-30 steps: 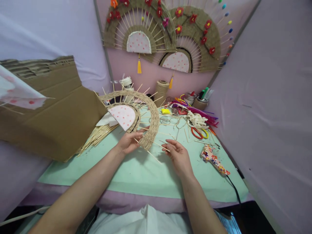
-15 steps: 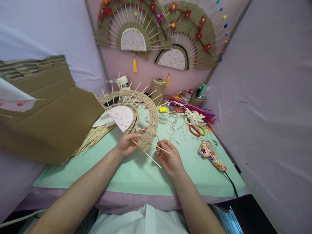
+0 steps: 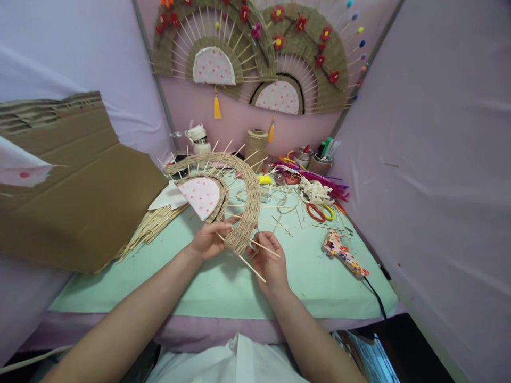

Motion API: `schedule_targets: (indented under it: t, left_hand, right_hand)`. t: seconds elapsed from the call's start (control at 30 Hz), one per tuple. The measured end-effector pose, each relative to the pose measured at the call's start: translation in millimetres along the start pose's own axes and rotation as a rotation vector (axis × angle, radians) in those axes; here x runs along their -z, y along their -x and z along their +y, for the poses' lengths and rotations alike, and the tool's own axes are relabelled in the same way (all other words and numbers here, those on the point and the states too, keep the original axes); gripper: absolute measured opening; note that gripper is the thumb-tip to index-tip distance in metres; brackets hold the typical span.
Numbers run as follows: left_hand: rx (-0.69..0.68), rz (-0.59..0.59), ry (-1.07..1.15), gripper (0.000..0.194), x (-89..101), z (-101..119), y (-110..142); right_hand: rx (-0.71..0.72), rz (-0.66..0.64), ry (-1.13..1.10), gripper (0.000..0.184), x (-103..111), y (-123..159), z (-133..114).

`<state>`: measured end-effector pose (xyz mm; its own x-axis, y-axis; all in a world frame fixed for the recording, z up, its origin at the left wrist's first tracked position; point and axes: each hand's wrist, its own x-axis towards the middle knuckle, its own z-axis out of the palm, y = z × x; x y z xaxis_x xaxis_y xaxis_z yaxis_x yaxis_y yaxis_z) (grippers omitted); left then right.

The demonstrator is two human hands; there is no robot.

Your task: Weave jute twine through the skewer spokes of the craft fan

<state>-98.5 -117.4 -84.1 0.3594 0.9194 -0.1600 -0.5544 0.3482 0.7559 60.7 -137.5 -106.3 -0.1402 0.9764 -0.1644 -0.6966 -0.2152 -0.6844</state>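
A half-round fan frame of twine woven over thin sticks (image 3: 250,199) is held up above the table, tilted. Its inner half-disc carries white fabric with pink dots (image 3: 203,197). My left hand (image 3: 209,240) is closed on the fan's lower end, thumb in front and some fingers hidden behind it. Beside the fan's lower right end, my right hand (image 3: 269,260) pinches a thin strand of twine close to the protruding stick ends (image 3: 265,247). Part of that strand is hidden by the fingers.
Brown cardboard (image 3: 91,197) stands at left, beside a bundle of sticks (image 3: 149,226). A twine spool (image 3: 256,146), scissors (image 3: 317,213), pipe cleaners (image 3: 327,186) and a patterned glue gun (image 3: 344,252) with a cord lie behind and right. Finished fans (image 3: 327,80) hang on the back wall.
My right hand has moved left, closer to the fan's lower end. The fan has shifted slightly down in view, still in my left hand. The camera view has moved a little.
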Motion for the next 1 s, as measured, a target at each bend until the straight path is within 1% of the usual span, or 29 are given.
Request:
schedule_targets:
  t: [0.13, 0.3, 0.4, 0.57, 0.7, 0.83, 0.93, 1.0]
  left_hand:
    - [0.009, -0.031, -0.004, 0.038, 2.8, -4.0, -2.0]
    - [0.029, -0.056, 0.004, 0.042, 6.1, -8.0, -3.6]
    - [0.041, -0.073, 0.014, 0.044, 6.3, -9.7, -3.9]
    - [0.061, -0.063, 0.020, 0.045, 5.3, -10.9, -3.6]
    - [0.066, -0.059, 0.033, 0.046, 3.3, -10.5, -2.8]
    - [0.066, -0.031, 0.022, 0.045, 0.0, -9.6, -1.9]
    - [0.043, 0.004, 0.005, 0.042, -0.7, -8.8, -1.7]
    - [0.033, -0.006, 0.007, 0.036, 0.6, -8.4, -2.0]
  right_hand:
    - [0.039, -0.038, 0.023, 0.021, -0.7, 2.5, 0.8]
    - [0.012, -0.066, 0.001, 0.022, -1.0, 2.3, 3.2]
    - [-0.031, -0.066, -0.027, 0.022, -1.2, 2.1, 3.6]
    - [-0.105, -0.057, -0.049, 0.021, -0.9, 1.2, 3.6]
    - [-0.220, -0.088, -0.076, 0.028, 1.7, -1.5, 3.3]
    - [-0.287, -0.124, -0.091, 0.032, 4.1, -3.5, 1.3]
    - [-0.311, -0.138, -0.057, 0.031, 4.6, -2.5, -0.3]
    - [-0.326, -0.137, -0.026, 0.029, 4.7, -1.5, -0.7]
